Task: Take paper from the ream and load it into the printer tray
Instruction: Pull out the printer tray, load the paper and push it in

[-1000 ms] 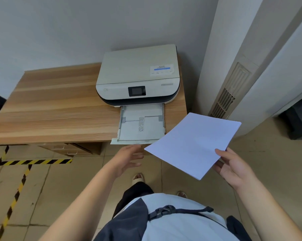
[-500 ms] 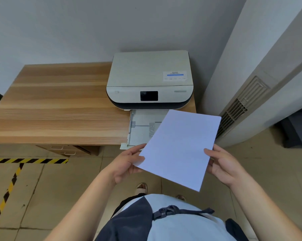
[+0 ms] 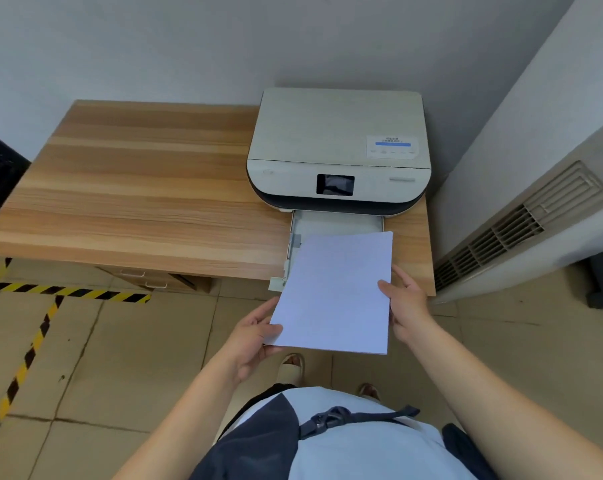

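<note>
Left hand [image 3: 255,336] and right hand [image 3: 405,303] hold paper [image 3: 334,296] over printer tray [image 3: 334,223].

Wood-grain worktop [image 3: 137,188] stands in a corner against a plain grey wall [image 3: 189,46]. Drawer unit [image 3: 147,277] sits beneath its front edge. Floor [image 3: 120,358] is beige tile, marked with yellow-and-black hazard tape [image 3: 71,292] at left. White louvred vent cabinet [image 3: 522,230] runs along the right side. Lighting even and soft.

The paper [image 3: 334,296] is white. The printer [image 3: 338,133] is off-white with a black band [image 3: 334,205] and a dark screen [image 3: 335,185]. The table [image 3: 137,188] shows striped light-brown wood grain. Yellow-and-black striped tape [image 3: 71,292] marks the beige floor [image 3: 120,358].
</note>
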Tool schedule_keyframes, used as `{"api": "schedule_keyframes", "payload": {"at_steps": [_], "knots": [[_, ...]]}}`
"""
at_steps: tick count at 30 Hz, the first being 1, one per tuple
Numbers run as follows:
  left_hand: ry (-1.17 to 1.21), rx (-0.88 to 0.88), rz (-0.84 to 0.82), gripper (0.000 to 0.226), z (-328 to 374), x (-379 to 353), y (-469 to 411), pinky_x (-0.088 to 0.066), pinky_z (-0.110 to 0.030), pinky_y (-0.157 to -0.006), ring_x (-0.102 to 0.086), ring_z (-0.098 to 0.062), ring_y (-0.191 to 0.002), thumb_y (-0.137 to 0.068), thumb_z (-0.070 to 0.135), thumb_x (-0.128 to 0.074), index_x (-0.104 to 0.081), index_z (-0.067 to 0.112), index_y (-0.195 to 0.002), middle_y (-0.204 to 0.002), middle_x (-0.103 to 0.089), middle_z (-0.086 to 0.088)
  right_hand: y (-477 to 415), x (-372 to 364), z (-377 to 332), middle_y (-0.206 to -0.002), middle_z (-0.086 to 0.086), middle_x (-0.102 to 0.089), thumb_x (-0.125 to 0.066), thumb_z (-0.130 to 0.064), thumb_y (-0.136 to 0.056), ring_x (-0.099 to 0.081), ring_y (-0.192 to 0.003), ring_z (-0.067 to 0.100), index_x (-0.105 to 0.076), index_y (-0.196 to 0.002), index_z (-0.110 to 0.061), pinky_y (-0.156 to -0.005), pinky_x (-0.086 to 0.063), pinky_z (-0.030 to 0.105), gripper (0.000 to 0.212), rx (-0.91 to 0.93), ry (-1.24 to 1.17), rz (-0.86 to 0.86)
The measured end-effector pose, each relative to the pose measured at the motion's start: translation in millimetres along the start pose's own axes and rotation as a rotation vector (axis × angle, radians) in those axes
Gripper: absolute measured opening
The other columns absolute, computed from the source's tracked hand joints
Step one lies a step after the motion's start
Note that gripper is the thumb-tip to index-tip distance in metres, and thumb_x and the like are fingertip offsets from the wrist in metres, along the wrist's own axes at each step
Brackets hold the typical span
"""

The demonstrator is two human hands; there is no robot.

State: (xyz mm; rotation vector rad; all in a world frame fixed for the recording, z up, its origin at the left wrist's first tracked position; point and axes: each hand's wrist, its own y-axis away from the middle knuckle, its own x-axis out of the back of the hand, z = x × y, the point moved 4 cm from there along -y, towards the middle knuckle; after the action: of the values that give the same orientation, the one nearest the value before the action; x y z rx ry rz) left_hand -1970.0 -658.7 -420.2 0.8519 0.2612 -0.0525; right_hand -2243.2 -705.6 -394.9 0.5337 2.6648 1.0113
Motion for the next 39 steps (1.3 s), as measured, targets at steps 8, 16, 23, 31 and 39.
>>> {"api": "schedule_keyframes", "payload": {"at_steps": [8,16,23,31,39], "knots": [[0.010,0.027,0.030,0.063,-4.5,10.6,-13.1,-0.063,-0.034,-0.076,-0.074,-0.023,-0.104,-0.092,-0.011,-0.050,-0.051,0.025,-0.144,-0.124,-0.072,-0.001,-15.2,-18.9,1.1,-0.108,0.002,-0.070,-0.057,0.001,-0.094,-0.071,-0.089,0.023,-0.050,-0.140,-0.026,-0.072,-0.060,0.036,0.054,-0.015,0.067,0.040],[0.051,0.021,0.066,0.065,-20.3,3.4,-21.4,-0.062,-0.043,-0.085,-0.074,-0.028,-0.102,-0.093,-0.013,-0.049,-0.048,0.024,-0.146,-0.119,-0.075,-0.003,-29.6,-13.8,0.0,-0.122,0.006,-0.066,-0.051,-0.003,-0.096,-0.069,-0.084,0.023,-0.041,-0.145,-0.034,-0.051,-0.053,0.028,0.059,-0.112,0.255,-0.017],[0.033,-0.010,0.091,0.066,-21.6,-3.6,-20.9,-0.063,-0.036,-0.075,-0.074,-0.024,-0.101,-0.093,-0.012,-0.049,-0.045,0.026,-0.147,-0.121,-0.074,-0.003,-48.7,-7.6,11.2,-0.124,0.008,-0.062,-0.051,0.002,-0.094,-0.067,-0.086,0.026,-0.044,-0.144,-0.030,-0.086,-0.054,0.059,0.060,-0.118,0.264,0.021],[-0.017,0.007,0.114,0.067,-24.5,-3.3,-24.5,-0.062,-0.034,-0.071,-0.074,-0.026,-0.102,-0.092,-0.010,-0.051,-0.043,0.025,-0.149,-0.127,-0.070,-0.004,-42.5,2.2,43.4,-0.129,0.010,-0.062,-0.049,0.006,-0.094,-0.068,-0.096,0.030,-0.053,-0.136,-0.021,-0.083,-0.059,0.047,0.050,-0.163,0.095,0.099],[-0.038,0.041,0.137,0.072,-39.1,-5.8,-32.2,-0.062,-0.039,-0.075,-0.074,-0.024,-0.103,-0.091,-0.008,-0.055,-0.040,0.028,-0.151,-0.128,-0.068,-0.002,-14.9,29.7,77.0,-0.107,0.006,-0.071,-0.046,0.004,-0.095,-0.072,-0.083,0.027,-0.061,-0.124,-0.021,-0.057,-0.059,0.033,0.041,-0.183,0.198,0.139]]}}
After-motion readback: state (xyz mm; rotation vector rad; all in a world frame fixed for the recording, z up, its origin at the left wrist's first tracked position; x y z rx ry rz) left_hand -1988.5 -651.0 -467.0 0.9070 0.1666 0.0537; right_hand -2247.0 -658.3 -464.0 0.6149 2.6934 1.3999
